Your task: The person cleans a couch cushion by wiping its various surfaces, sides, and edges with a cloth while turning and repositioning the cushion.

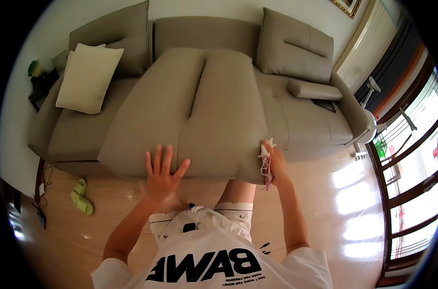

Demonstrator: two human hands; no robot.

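A large taupe sofa cushion (219,111) with a seam slit down its middle lies tilted in front of me, its far end against the sofa (207,33). My left hand (163,173) rests with fingers spread on the cushion's near edge. At the near right corner, my right hand (276,166) grips a crumpled pink and white cloth (266,166), pressed against the cushion's side. Part of the cloth is hidden behind my fingers.
Cream throw pillows (90,79) lean at the sofa's left. A loose back cushion (296,45) and a small bolster (315,90) are on the right. Green slippers (82,197) lie on the floor (113,241). A white standing fan (368,125) stands by the windows.
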